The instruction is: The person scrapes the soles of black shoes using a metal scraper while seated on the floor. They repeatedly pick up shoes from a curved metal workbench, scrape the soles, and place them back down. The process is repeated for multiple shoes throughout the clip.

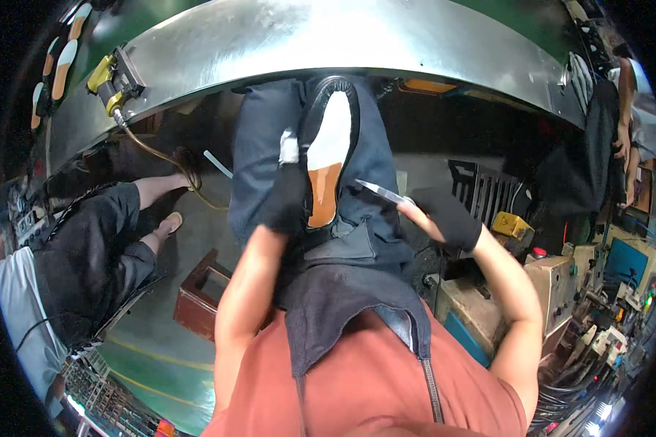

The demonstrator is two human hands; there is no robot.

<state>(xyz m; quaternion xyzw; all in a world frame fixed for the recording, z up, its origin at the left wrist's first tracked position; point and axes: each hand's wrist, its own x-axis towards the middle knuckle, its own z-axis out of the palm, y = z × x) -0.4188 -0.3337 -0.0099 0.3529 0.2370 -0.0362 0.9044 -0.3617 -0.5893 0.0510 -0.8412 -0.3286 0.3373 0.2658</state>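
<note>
Left hand point(286, 198), in a black glove, closed around a shoe point(329, 149) held sole-up over the lap, white and tan sole showing. Right hand point(444, 217), also gloved, gripping a small metal blade point(381, 191) just beside the shoe's heel, not touching it, below the curved steel table point(328, 36)

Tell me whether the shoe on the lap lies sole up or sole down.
Sole up. The shoe shows its white and tan bottom to the camera, its dark rim around it, the left hand holding its side.
</note>
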